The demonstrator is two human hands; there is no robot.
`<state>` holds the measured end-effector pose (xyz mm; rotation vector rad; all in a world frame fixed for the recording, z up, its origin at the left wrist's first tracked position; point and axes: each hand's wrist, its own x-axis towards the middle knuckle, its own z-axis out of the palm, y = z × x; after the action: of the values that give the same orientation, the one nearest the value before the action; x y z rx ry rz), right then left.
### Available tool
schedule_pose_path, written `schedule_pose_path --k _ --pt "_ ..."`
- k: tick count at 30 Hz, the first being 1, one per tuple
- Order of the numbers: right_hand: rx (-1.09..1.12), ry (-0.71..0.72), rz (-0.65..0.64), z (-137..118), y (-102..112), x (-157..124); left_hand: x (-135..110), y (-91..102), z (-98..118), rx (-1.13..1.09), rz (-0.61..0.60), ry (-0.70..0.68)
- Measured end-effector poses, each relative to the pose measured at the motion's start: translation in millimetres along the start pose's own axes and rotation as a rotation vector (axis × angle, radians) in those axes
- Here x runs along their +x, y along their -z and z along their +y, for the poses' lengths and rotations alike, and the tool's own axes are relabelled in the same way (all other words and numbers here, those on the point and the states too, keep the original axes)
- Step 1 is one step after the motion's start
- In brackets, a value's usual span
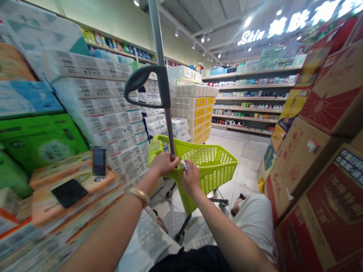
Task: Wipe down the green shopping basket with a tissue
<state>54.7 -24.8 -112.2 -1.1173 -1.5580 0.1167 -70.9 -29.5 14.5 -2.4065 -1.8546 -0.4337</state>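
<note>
A lime-green plastic shopping cart (210, 153) with a perforated basket stands in front of me on wheeled legs. A grey metal pole (168, 128) with a looped dark grey handle (144, 102) rises from its near end. My left hand (164, 163), with a gold bangle on the wrist, is closed around the foot of this pole. Just to its right, my right hand (191, 177) is closed on a white wipe (184, 165), whose crumpled end shows between the fingers. That hand is at the cart's near rim. The fingertips of both hands are partly hidden.
Stacked tissue packs (113, 102) line the left. A dark flat object (69, 192) and a blurred-out phone-like thing lie on orange packs (42, 204). Red and brown cartons (300, 151) crowd the right. Stocked shelves (249, 98) stand behind, beyond the tiled floor (246, 151).
</note>
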Motion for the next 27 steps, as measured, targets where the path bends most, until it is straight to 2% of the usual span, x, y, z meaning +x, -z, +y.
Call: schedule_pose_path --k 4,9,13,17,20,23,25,27 --pt "-0.011 0.068 -0.089 -11.6 1.4 -1.2 -2.5 1.4 -2.9 0.017 -0.001 -0.011" --pt "-0.001 0.143 -0.160 4.3 16.5 -6.8 -4.6 2.5 -1.0 0.024 -0.009 -0.001" --pt "-0.029 0.015 -0.091 11.2 15.6 -6.3 -3.5 -1.0 0.8 0.017 0.001 -0.011" --pt "-0.077 -0.116 -0.063 -4.2 4.6 1.9 0.7 -3.7 0.9 -0.046 -0.041 -0.009" --pt "-0.090 -0.112 -0.127 -15.6 2.5 6.3 2.8 -2.4 1.8 -0.087 -0.132 -0.028" --pt "-0.041 -0.114 -0.162 -18.2 7.7 5.0 1.8 -0.2 3.5 -0.101 -0.162 -0.020" --pt "0.016 -0.089 -0.151 -18.3 13.4 2.2 0.6 0.7 4.3 -0.104 -0.168 0.002" --pt "0.052 -0.046 -0.085 -21.1 20.4 0.1 0.0 0.9 4.4 -0.102 -0.183 0.008"
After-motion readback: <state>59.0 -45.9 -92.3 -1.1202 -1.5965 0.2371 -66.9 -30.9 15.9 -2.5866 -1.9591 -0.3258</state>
